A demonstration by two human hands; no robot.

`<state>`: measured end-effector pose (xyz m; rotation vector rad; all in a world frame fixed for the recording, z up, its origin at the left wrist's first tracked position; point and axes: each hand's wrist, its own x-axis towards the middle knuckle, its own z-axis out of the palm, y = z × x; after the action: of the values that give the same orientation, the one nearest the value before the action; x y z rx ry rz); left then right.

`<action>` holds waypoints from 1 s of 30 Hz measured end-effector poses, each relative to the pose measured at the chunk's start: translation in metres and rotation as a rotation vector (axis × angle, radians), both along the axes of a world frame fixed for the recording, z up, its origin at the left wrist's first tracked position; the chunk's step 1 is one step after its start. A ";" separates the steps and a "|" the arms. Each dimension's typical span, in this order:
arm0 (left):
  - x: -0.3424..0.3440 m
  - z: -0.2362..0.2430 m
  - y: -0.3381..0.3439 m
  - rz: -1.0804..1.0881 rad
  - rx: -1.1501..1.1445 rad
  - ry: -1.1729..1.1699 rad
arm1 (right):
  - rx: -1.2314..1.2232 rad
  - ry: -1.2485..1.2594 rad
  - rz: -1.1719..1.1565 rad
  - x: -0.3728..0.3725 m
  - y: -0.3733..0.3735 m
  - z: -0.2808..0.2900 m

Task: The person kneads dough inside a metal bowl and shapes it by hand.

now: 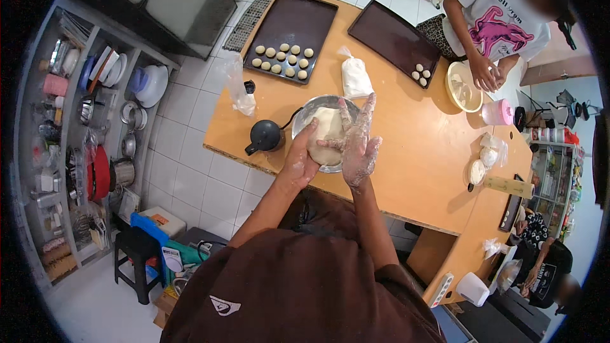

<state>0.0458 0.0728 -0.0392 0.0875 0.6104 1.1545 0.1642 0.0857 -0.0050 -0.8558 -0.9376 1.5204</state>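
Note:
A pale, smooth lump of dough [328,128] is over a round metal bowl [302,122] on the wooden table. My left hand [301,157] cups the dough's near left side, thumb resting along it. Spread out and dusted white with flour, my right hand [359,151] is at the dough's right side, a finger or two reaching over it. Part of the dough and most of the bowl's inside are hidden by my hands. A dark lidded jug [265,135] stands left of the bowl, and a clear bag of white powder [356,76] lies just beyond it.
On the table [406,165], a dark tray [298,22] holds several dough balls; another tray [387,38] holds a few more. At far right a co-worker's hands [486,75] are over a yellow bowl [462,92]. Shelves [95,108] line the left; a black stool [136,254] stands below.

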 end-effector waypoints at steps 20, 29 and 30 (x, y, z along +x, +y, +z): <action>-0.030 0.001 0.000 -0.595 0.038 -0.021 | 0.100 -0.079 0.237 0.011 0.003 0.008; -0.020 0.005 0.013 -0.815 0.217 0.545 | 0.239 -0.355 0.352 0.008 0.012 -0.018; -0.017 0.005 0.011 -0.815 0.216 0.545 | 0.256 -0.311 0.337 0.008 0.013 -0.022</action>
<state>0.0286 0.0838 -0.0341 0.7834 0.8166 0.3814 0.1720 0.0983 -0.0272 -0.7871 -1.5329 1.5267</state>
